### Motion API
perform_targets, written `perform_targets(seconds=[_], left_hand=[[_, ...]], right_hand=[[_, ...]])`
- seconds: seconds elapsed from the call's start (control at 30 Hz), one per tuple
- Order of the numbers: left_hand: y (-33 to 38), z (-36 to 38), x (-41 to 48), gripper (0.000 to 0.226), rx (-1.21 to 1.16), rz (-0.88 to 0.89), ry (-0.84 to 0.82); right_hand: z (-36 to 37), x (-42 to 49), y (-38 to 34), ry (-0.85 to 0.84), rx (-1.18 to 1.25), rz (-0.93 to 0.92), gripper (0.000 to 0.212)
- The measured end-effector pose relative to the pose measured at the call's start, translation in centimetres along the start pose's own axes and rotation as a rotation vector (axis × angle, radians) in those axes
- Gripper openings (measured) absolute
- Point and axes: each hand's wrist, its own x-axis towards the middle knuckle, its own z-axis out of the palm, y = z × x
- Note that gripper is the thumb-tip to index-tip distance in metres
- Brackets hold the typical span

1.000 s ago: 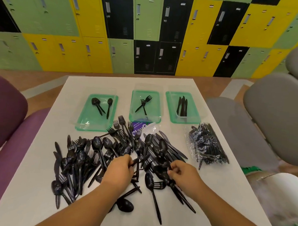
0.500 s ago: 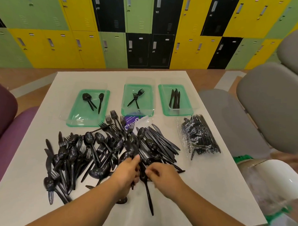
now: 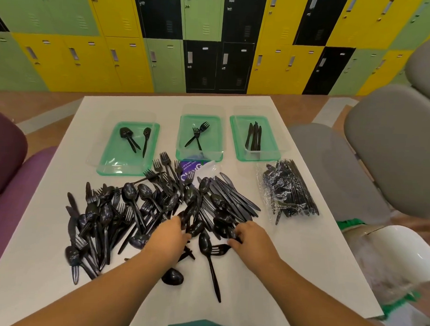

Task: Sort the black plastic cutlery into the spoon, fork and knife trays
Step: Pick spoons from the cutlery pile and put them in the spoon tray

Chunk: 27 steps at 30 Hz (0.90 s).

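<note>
A messy pile of shiny black cutlery (image 3: 144, 209) lies in the middle of the table (image 3: 303, 258). The left hand (image 3: 168, 236) and right hand (image 3: 252, 239) dig into its near edge, palms down, fingers curled. I cannot tell what either grip holds. Between them one spoon (image 3: 211, 267) lies with its bowl far and its handle toward the person.

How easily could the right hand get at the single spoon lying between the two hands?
Probably easily. The spoon lies on bare table just beside the right hand with nothing over it; only a fork lies beside its bowl.
</note>
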Motion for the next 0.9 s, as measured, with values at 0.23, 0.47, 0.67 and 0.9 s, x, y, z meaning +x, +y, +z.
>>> perform_targets(seconds=[0.23,0.47,0.67,0.9], left_hand=[[-0.6,0.3,0.5,0.025,0.16,0.06,-0.01],[0.1,-0.8,0.4,0.02,-0.111,0.152,0.197],[1.4,-1.6,0.7,0.019,-0.714,0.093,0.037],[2.1,-2.1,0.9,0.02,-1.46,-0.083,-0.184]], right_hand=[[-1.7,0.9,0.3,-0.063,0.214,0.056,0.015],[-1.5,1.4,-1.5,-0.1,0.614,0.106,0.01],[-0.4,0.9,-4.8,-0.17,0.97,0.189,0.012],[0.0,0.7,-7.1,-0.173,1.033,0.148,0.012]])
